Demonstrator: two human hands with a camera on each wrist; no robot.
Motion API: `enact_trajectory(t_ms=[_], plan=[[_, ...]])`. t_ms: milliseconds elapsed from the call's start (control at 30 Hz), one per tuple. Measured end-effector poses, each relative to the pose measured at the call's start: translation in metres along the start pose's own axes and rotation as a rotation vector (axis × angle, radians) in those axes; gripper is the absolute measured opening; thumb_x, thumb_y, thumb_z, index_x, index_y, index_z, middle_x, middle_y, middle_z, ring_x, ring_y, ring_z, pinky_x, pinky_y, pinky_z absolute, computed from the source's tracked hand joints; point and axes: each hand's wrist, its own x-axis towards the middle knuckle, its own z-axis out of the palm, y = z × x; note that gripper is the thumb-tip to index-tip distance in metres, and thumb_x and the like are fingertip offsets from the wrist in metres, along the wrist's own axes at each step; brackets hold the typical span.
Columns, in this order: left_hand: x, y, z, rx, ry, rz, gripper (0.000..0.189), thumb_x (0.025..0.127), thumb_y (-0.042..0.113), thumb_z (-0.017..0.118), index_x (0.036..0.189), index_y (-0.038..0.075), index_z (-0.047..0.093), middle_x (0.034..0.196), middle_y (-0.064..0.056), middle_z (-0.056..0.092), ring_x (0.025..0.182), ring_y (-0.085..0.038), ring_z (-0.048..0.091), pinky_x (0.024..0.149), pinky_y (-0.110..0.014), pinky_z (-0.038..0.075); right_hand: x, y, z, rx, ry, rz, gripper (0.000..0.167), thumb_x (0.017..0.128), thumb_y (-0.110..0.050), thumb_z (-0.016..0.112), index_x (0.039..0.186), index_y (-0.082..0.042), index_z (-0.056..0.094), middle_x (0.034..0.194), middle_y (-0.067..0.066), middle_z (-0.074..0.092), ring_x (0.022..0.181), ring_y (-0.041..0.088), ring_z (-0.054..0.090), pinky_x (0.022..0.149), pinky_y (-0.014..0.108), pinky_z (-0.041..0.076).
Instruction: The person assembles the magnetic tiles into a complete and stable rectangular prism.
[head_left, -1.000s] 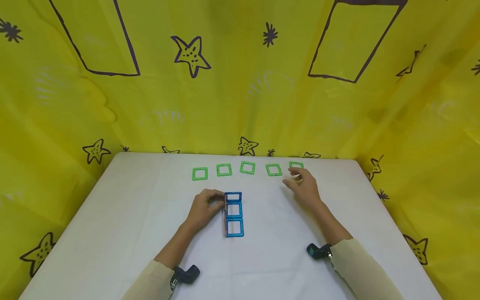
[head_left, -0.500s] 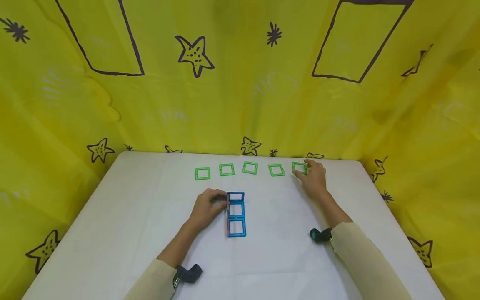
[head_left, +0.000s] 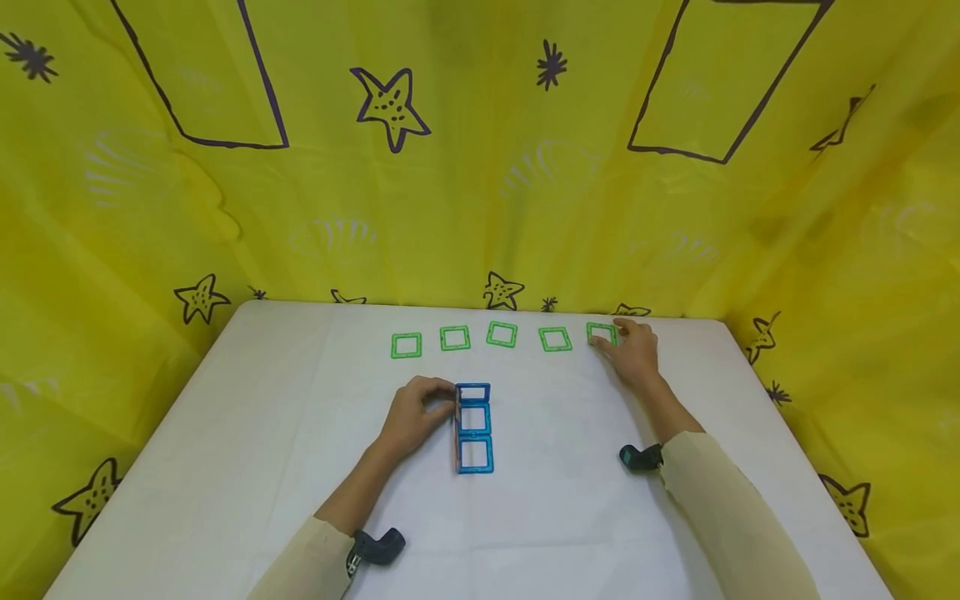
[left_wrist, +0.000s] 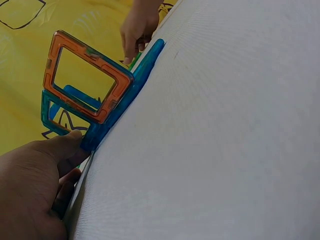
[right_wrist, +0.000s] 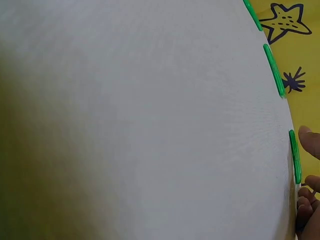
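Pinching blue-and-orange plastic square-frame structure (head_left: 474,435) near its far-left edge: left hand (head_left: 408,421), fingers nearly closed; right hand (head_left: 636,352), half-curled round green square plastic frame (head_left: 602,324), beyond structure's right; white tabletop (head_left: 555,450) spans between.

Blue frames (head_left: 474,434): plastic (glossy, translucent); tablecloth (head_left: 555,500) matt.
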Motion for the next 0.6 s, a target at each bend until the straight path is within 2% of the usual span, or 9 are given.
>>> enact_trajectory(t_ms=[167,400,600], plan=[[-0.001,0.000,0.000,-0.009,-0.005,-0.009,0.024,0.092,0.003,0.080,0.115,0.007,0.077,0.114,-0.005,0.073,0.113,-0.025,0.064,0.103,-0.044,0.050,0.004,0.009,0.003,-0.003,0.014,0.006,0.070,0.099,-0.032,0.075,0.150,0.008,0.050,0.139,0.031,0.050,0.129,0.048,0.043,0.106,0.057,0.039],[-0.001,0.000,0.000,0.003,0.006,0.022,0.023,0.092,0.002,0.080,0.115,0.007,0.077,0.113,-0.005,0.074,0.112,-0.026,0.065,0.101,-0.046,0.051,0.006,0.016,0.006,-0.008,0.044,-0.027,0.064,0.098,-0.027,0.077,0.147,0.006,0.054,0.140,0.030,0.052,0.127,0.045,0.046,0.106,0.057,0.040],[0.001,-0.001,0.000,-0.009,0.000,0.017,0.023,0.092,0.003,0.080,0.114,0.007,0.077,0.112,-0.005,0.074,0.112,-0.026,0.064,0.102,-0.045,0.051,0.003,0.016,0.008,0.058,0.098,-0.023,0.064,0.095,-0.023,0.081,0.147,0.002,0.054,0.130,0.026,0.058,0.111,0.038,0.052,0.091,0.046,0.043]])
